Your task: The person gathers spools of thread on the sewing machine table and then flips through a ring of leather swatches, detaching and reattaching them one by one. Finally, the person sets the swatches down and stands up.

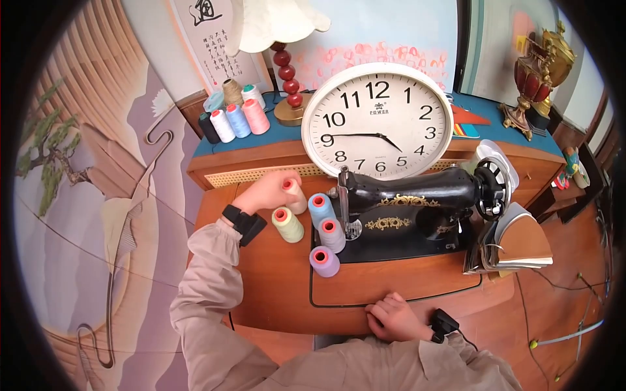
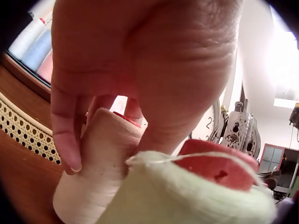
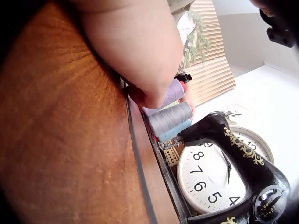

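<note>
My left hand grips a cream cone of thread near its top, fingers on one side and thumb on the other. In the left wrist view this cone stands tilted behind a pale green cone of thread with a red core. Right of them, a blue cone, a grey cone and a purple cone form a column by the black sewing machine. My right hand rests at the table's front edge, fingers loosely curled and holding nothing.
A large wall clock leans behind the machine. More thread cones and a lamp stand on the blue-topped cabinet. A bundle of swatch-like sheets sits at the right end of the wooden table.
</note>
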The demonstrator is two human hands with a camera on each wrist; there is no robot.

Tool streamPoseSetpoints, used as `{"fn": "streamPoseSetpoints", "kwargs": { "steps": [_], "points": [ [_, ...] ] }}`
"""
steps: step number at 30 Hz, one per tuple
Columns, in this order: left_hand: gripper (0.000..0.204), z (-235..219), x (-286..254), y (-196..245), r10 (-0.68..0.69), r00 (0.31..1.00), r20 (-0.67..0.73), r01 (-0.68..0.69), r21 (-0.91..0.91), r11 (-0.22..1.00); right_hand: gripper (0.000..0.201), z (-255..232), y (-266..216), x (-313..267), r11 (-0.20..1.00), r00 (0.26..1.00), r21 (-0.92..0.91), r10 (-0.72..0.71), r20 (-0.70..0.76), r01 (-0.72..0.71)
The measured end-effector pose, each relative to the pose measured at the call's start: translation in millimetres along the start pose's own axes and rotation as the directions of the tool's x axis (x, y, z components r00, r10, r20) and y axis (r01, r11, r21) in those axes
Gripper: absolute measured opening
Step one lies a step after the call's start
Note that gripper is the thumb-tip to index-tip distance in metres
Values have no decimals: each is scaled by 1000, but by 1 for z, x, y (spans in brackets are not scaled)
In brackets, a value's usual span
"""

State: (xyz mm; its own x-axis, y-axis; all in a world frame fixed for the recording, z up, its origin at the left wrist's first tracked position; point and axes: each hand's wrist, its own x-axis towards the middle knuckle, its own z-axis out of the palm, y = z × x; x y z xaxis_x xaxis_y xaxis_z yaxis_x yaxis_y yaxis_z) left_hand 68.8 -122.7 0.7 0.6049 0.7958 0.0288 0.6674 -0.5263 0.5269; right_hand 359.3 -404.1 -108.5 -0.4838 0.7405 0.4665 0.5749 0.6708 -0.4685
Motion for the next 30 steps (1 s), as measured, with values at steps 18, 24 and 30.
{"fn": "streamPoseSetpoints", "kwargs": {
  "steps": [18, 24, 30],
  "points": [
    [56, -79, 109, -117, 135, 664, -735, 217, 362, 907, 22, 8, 15, -3, 1000, 1000, 11, -14, -9, 14],
    [49, -81, 106, -112, 135, 617, -775, 233, 344, 910, 23, 5, 9, -3, 999, 1000, 44, 19, 3, -19],
    [45, -74, 65, -87, 60, 673, -737, 132, 199, 971, 17, 3, 4, -2, 1000, 1000, -13, -1, -27, 1]
  ]
}}
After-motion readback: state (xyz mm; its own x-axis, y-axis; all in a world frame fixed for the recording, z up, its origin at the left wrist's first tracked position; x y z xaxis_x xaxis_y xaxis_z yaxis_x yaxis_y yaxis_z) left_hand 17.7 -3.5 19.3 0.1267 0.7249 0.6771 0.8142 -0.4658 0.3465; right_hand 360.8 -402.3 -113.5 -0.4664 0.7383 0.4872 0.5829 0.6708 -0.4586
